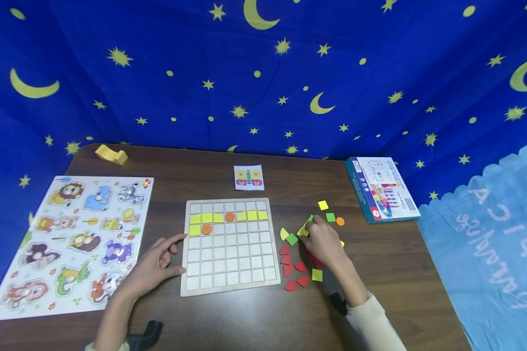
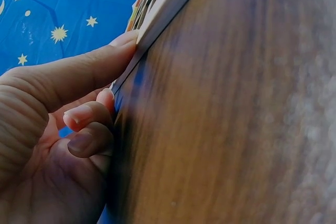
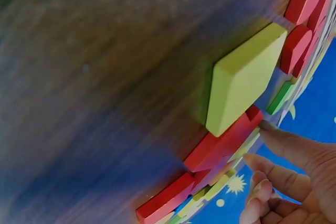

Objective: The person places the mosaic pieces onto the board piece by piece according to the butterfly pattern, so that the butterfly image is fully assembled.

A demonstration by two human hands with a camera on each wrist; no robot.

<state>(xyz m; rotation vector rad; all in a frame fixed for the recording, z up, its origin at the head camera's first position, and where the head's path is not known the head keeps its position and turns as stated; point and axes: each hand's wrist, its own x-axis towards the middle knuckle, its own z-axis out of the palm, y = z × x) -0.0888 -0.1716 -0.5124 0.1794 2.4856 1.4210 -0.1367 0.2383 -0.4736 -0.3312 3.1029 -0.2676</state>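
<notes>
A pale wooden grid board (image 1: 231, 290) lies in front of me. Its second row holds yellow pieces with an orange disc (image 1: 230, 217) among them; a yellow square (image 1: 194, 230) and another orange disc (image 1: 207, 229) sit in the row below. My left hand (image 1: 155, 265) touches the board's left edge with outstretched index finger and thumb, its other fingers bent; the left wrist view shows the thumb (image 2: 100, 64) against the rim. To the board's right, my right hand (image 1: 322, 239) pinches a yellow piece (image 1: 302, 231) low among loose pieces, its palm facing down.
Around the right hand lie red quarter-round pieces (image 1: 291, 285), green squares (image 1: 292, 239), yellow squares (image 1: 317, 275) and an orange disc (image 1: 340, 221). A butterfly pattern card (image 1: 249, 177) is behind the board. An animal puzzle (image 1: 79, 229), a yellow block (image 1: 111, 154) and a box (image 1: 382, 190) stand farther out.
</notes>
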